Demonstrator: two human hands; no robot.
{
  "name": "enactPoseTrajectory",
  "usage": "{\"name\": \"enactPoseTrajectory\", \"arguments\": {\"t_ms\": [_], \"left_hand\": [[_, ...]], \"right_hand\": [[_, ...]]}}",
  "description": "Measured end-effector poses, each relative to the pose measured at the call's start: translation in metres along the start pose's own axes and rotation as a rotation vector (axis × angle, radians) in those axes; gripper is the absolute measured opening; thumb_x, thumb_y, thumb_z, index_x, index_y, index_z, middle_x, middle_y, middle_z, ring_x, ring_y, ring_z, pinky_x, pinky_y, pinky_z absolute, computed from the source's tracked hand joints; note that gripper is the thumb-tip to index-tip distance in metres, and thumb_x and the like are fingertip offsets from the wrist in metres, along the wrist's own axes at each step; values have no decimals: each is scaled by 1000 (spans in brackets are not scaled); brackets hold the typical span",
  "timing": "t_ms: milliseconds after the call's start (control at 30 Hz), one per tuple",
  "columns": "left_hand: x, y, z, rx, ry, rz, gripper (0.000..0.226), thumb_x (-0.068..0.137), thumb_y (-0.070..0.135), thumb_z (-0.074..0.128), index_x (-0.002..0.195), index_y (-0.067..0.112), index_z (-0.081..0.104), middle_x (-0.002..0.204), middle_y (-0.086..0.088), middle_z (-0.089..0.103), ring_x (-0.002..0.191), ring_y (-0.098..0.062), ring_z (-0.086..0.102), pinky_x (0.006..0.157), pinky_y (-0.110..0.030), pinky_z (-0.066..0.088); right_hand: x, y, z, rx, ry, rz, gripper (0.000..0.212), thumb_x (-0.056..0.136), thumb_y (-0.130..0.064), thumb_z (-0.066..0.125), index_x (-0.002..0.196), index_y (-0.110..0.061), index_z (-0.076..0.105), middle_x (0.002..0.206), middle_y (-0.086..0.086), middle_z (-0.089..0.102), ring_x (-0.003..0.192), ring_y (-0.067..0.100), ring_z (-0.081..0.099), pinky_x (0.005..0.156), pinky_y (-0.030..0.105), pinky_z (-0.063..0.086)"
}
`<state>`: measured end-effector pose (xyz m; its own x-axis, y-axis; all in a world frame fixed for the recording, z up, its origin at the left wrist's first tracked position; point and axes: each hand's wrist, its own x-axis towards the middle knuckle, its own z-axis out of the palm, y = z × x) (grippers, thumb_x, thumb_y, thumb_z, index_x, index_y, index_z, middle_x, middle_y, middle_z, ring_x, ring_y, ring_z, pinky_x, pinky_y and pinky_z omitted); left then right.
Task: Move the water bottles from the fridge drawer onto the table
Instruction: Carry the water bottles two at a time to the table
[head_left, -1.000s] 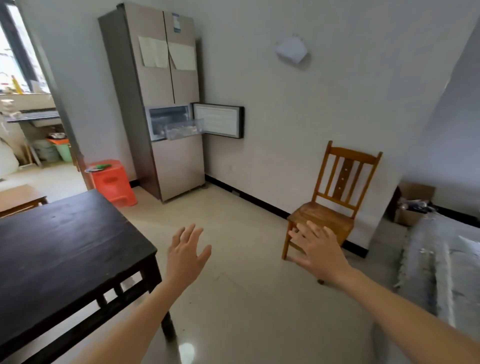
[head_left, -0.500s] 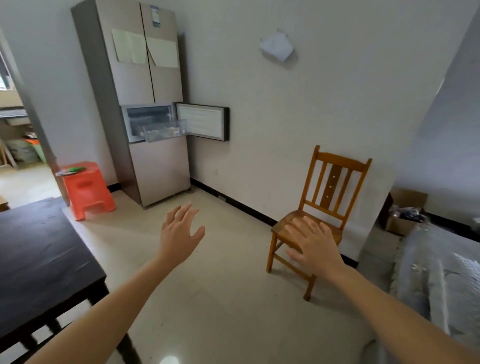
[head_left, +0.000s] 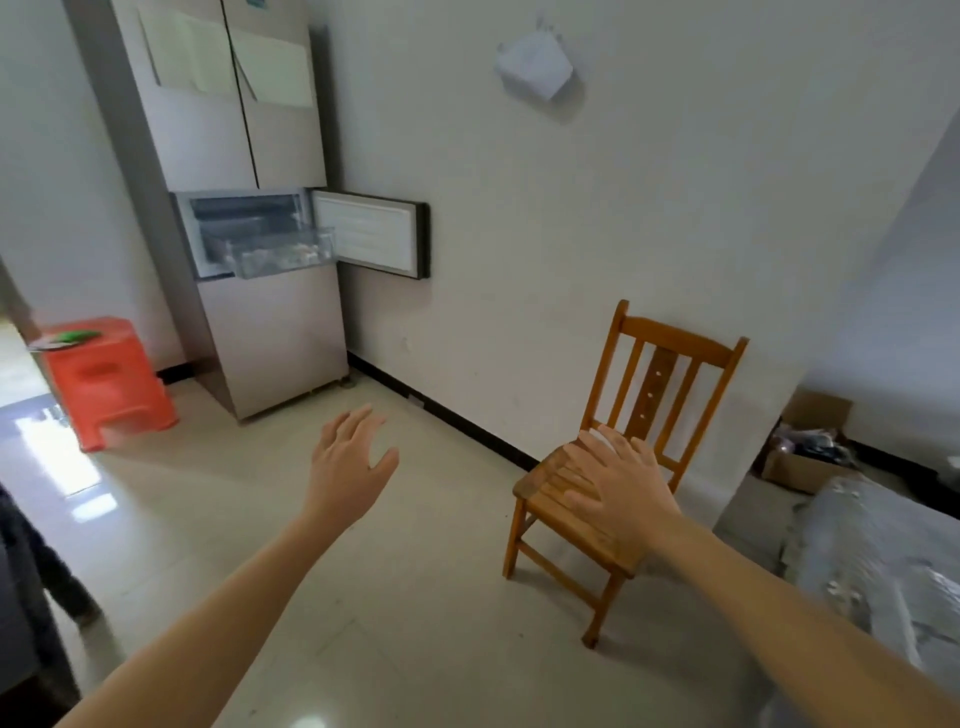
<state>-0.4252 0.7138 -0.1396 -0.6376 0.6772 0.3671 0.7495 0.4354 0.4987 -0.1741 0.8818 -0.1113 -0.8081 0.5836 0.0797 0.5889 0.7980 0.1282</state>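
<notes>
Two bare hands hang in mid-air at the centre of the head view, each with its fingers straight and spread and nothing in its grasp: the left hand (head_left: 350, 467) over pale floor tiles (head_left: 415, 597), the right hand (head_left: 623, 488) in front of the seat of a wooden chair (head_left: 660, 374) that stands against the wall at centre right. At upper left stands a tall fridge (head_left: 280, 332) with paper sheets (head_left: 197, 57) on its upper doors. Its small middle door (head_left: 371, 236) is swung wide to the right, and the clear fridge drawer (head_left: 283, 254) is pulled out of the compartment. What lies in the drawer shows only as pale blurred shapes (head_left: 291, 253), too small to make out as water bottles. Left of the fridge sits a red plastic stool (head_left: 109, 379) with something green on top. The tiles run between the hands and the fridge. A dark table (head_left: 26, 613) shows only as an edge at lower left. At far right an open cardboard box (head_left: 810, 447) holds dark clutter, near a grey covered surface (head_left: 883, 561). A white object (head_left: 532, 70) hangs on the wall at the top.
</notes>
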Motion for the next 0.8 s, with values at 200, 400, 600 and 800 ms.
{"name": "enactPoseTrajectory", "arguments": {"t_ms": [200, 400, 600, 800], "left_hand": [[50, 21, 51, 50, 48, -56, 48, 91, 28, 52, 135, 13, 44, 148, -5, 36, 139, -24, 21, 112, -37, 17], [114, 50, 85, 68, 192, -170, 45, 87, 22, 60, 129, 9, 51, 142, -9, 43, 135, -28, 28, 110, -41, 24], [140, 51, 114, 83, 265, -316, 42, 84, 16, 64, 123, 5, 56, 134, -14, 52, 129, -34, 37, 106, -45, 31], [170, 12, 118, 143, 294, -421, 42, 84, 16, 65, 123, 4, 56, 133, -15, 53, 129, -34, 38, 105, -45, 32]], "right_hand": [[83, 62, 37, -23, 8, -70, 63, 92, -57, 29, 147, -32, 12, 157, -4, 8, 145, 21, -1, 116, 46, 1], [178, 128, 43, -41, 69, -256, 62, 94, -53, 32, 148, -28, 12, 157, -1, 8, 145, 22, 1, 116, 45, 2], [266, 153, 59, -26, 169, -399, 56, 84, -52, 48, 130, -20, 53, 135, 6, 54, 125, 29, 49, 97, 51, 41], [348, 127, 84, 22, 221, -516, 54, 67, -53, 51, 108, -21, 64, 107, 3, 70, 97, 26, 67, 71, 45, 54]]}}
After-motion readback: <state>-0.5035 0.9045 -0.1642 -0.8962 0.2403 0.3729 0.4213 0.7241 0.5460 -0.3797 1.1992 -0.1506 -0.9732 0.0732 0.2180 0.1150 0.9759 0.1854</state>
